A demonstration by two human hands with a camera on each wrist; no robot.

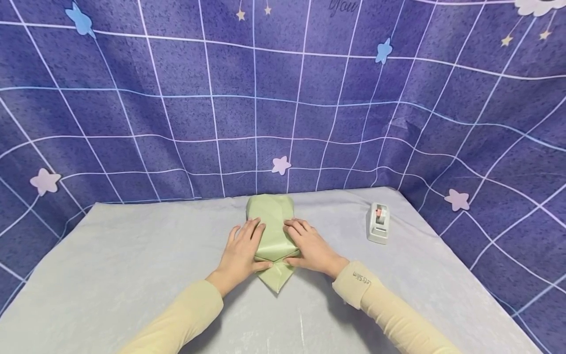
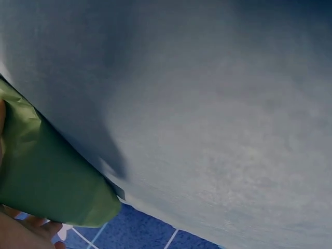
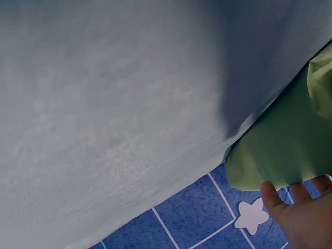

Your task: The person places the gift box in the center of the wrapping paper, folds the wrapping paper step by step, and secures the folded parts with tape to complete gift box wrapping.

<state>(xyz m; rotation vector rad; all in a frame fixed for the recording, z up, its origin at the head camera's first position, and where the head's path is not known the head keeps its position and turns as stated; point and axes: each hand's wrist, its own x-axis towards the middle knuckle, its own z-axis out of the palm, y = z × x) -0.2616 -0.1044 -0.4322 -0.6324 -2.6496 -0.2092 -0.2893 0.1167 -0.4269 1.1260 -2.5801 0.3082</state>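
Note:
A box-like package wrapped in light green paper [image 1: 275, 231] lies on the table before me. Its near end tapers into a pointed paper flap [image 1: 277, 281] that reaches toward me. My left hand [image 1: 239, 253] rests along the package's left edge, fingers on top and thumb at the near fold. Opposite it, my right hand [image 1: 315, 250] lies on the right edge, its thumb also by the fold. Both wrist views catch the package's green side, with fingertips over its upper edge; the flap is out of sight there.
To the right, toward the back, stands a white tape dispenser [image 1: 378, 223] with a small reddish part. A pale grey cloth [image 1: 168, 246] covers the table. Behind and at the sides hangs a blue-purple curtain [image 1: 230, 118] with grid lines and stars.

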